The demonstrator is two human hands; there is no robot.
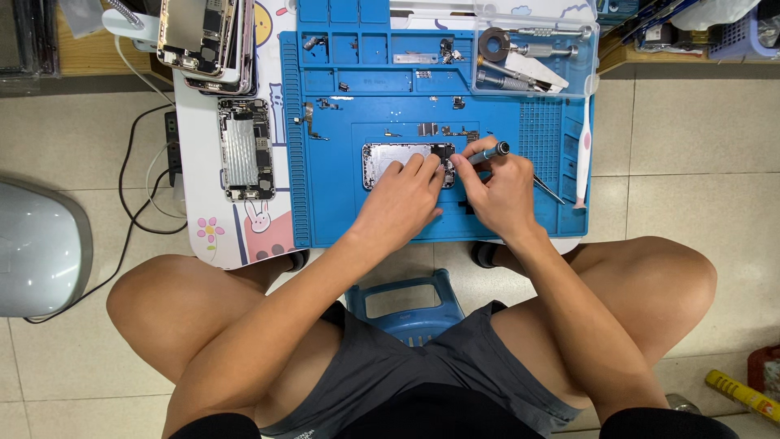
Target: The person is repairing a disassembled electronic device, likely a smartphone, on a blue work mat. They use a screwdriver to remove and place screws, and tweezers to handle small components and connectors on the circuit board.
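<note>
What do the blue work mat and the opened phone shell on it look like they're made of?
The blue mat looks like soft silicone or rubber: matte, with moulded compartments. The phone shell under the left hand looks like bare metal, pale and silvery with a dull sheen, though that's only a guess from its look.

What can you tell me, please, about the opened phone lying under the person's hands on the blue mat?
The opened phone lies flat, lengthwise left to right, in the middle recess of the blue work mat. Its bare silvery metal shell faces up, with darker parts at its right end. The left hand rests on it, fingers pressing down. The right hand holds a small grey screwdriver at that end.
</note>
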